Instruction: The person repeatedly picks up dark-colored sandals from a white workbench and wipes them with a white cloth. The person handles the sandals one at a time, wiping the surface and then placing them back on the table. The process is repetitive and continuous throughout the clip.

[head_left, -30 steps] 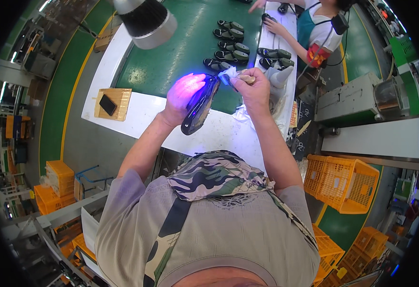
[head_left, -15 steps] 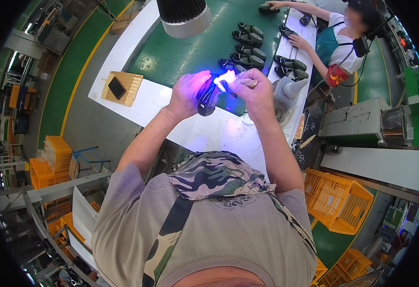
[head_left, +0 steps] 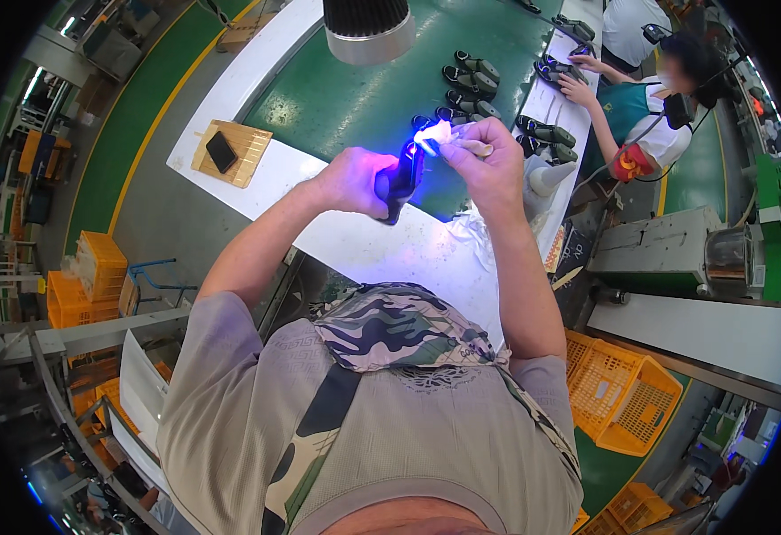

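My left hand is closed around a dark shoe, held tilted above the near edge of the white bench. Its upper end glows under blue-violet light. In my right hand a small pale wad, looking like cloth, is pinched at that lit end of the shoe; glare hides whether they touch. A pale end also pokes out between my right fingers. Several black and olive sandals stand on the green surface just beyond my hands.
A dark lamp hangs above the bench. A phone lies on a board at left. A white bottle stands right of my right hand. Across the bench a co-worker's hands handle sandals. Yellow crates stand at lower right.
The shoe in my left hand has turned and tilted, with my right hand and the wad still at its upper end. The co-worker's far hand has come back beside the other one.
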Motion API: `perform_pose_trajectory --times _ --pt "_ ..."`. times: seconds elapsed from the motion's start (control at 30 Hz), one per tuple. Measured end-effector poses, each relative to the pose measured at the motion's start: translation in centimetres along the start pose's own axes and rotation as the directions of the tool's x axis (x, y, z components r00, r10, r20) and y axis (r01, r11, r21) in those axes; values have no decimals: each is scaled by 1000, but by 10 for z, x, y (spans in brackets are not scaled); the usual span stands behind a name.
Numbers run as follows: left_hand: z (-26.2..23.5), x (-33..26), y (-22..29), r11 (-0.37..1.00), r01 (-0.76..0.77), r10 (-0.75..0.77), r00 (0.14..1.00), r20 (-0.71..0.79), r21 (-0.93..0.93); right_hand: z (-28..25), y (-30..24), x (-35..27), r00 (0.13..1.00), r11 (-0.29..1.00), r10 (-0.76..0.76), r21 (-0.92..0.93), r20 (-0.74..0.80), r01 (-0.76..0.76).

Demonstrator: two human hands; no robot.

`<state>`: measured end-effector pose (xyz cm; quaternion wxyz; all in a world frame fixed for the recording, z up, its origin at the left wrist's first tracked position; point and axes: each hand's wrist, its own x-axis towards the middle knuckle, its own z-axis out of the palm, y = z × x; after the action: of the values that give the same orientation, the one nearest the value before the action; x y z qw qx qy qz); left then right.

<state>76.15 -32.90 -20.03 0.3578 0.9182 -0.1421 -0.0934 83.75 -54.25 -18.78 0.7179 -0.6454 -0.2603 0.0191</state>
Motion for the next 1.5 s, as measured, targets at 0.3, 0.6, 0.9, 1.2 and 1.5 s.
perform_pose_trajectory --times 0.3,0.6,0.9,1.2,1.5 --pt "-1 -12 -15 842 175 -63 971 229 -511 4 13 9 997 999 -36 -25 61 38" --pt "11 -25 -41 634 196 -59 977 206 -748 18 32 -2 990 997 24 65 136 -33" --pt "20 -42 -47 290 225 -145 971 189 -930 28 50 -28 936 967 164 137 311 -215" --pt "38 -52 -35 250 189 -112 980 165 -950 23 55 -22 961 949 138 247 240 -197" --pt "57 -50 -23 82 168 -234 961 145 -982 5 49 -49 862 869 276 272 425 -413"
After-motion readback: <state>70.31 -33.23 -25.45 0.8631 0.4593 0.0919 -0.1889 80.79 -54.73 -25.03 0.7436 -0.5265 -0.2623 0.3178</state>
